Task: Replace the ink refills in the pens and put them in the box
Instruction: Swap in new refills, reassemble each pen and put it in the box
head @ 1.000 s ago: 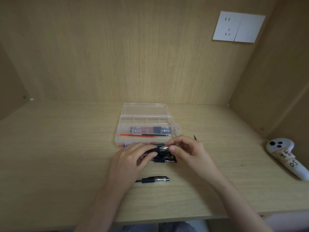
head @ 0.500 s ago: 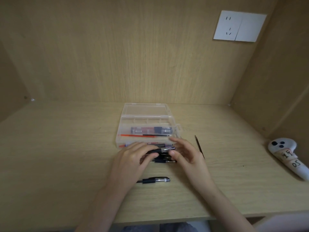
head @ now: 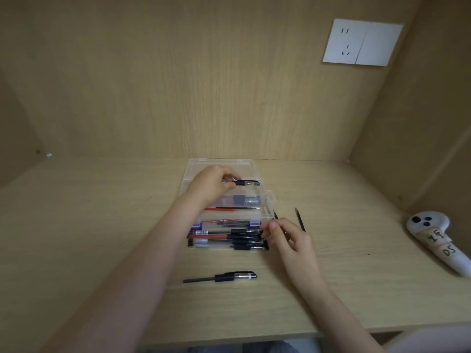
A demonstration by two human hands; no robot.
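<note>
A clear plastic box (head: 269,201) stands open at the middle of the desk, its lid (head: 248,166) lying flat behind it. My left hand (head: 211,183) grips a black pen (head: 246,183) and holds it over the lid. Inside the box lie a red refill (head: 220,209), a black refill (head: 238,207) and a small tube. Several pens (head: 226,239) lie side by side against the box's front. My right hand (head: 288,236) has its fingertips on the right ends of those pens. One more black pen (head: 221,277) lies alone nearer me.
A thin dark refill (head: 300,218) lies on the desk just right of the box. A white controller (head: 438,240) with taped labels rests at the right edge. Wooden walls enclose the desk at the back and both sides; a white socket plate (head: 362,42) is on the back wall.
My left hand has lifted a black pen from the row and carried it back over the box lid. My right hand has stayed by the pens' right ends.
</note>
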